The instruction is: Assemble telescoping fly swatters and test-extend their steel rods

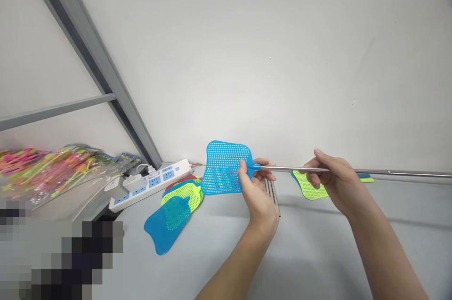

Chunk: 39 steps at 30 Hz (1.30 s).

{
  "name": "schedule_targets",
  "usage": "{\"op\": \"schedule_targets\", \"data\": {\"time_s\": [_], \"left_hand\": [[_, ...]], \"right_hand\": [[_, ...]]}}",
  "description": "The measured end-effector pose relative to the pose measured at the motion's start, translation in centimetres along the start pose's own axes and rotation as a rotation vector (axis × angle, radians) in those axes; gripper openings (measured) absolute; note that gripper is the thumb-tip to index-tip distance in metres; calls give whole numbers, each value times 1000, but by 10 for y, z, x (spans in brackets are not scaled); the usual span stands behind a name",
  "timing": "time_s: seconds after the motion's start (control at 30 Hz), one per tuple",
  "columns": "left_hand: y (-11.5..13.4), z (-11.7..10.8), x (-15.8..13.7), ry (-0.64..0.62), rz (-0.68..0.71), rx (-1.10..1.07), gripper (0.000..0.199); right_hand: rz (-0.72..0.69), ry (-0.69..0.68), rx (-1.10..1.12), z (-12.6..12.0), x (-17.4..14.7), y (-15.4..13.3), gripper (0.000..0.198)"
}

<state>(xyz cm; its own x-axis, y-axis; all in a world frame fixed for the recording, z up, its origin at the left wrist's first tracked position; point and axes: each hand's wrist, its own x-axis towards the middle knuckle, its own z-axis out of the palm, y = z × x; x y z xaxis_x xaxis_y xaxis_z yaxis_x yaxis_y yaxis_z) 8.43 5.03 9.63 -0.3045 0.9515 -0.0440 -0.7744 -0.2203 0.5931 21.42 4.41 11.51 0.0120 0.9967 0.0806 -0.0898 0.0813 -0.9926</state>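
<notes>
A blue fly swatter (226, 163) is held level above the grey table, its mesh head to the left and a thin metal rod (286, 168) running right, past the edge of the view. My left hand (259, 196) is closed on the head's lower right corner and neck, thumb on the mesh. Further along, my right hand (335, 180) pinches the rod between thumb and fingers. Beneath the rod lies a yellow-green swatter head (310, 187), partly hidden by my right hand. Several thin metal rods (273, 196) lie behind my left wrist.
Loose swatter heads, a blue one (165, 227) and a yellow-green one (193, 198) among them, overlap at the left. Behind them sits a white power strip (176, 171) with plugs. Plastic-bagged colourful items (63, 168) fill the far left. A wall (275, 55) stands behind the table.
</notes>
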Motion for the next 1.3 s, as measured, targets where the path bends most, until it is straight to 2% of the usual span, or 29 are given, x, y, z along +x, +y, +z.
{"op": "schedule_targets", "data": {"time_s": [0.23, 0.6, 0.73, 1.0, 1.3], "left_hand": [[-2, -1, 0, -9, 29, -32, 31], [-7, -5, 2, -148, -34, 19, 38], [-8, -5, 2, -159, -12, 52, 42], [-6, -3, 5, -116, -8, -17, 37], [-10, -7, 1, -225, 19, -4, 36]], "right_hand": [[76, -138, -6, 0, 1, 0, 42], [-34, 19, 41, -5, 2, 2, 36], [-39, 5, 59, -7, 3, 3, 37], [-36, -38, 21, -10, 3, -2, 37], [-30, -31, 54, -11, 4, 0, 38]]}}
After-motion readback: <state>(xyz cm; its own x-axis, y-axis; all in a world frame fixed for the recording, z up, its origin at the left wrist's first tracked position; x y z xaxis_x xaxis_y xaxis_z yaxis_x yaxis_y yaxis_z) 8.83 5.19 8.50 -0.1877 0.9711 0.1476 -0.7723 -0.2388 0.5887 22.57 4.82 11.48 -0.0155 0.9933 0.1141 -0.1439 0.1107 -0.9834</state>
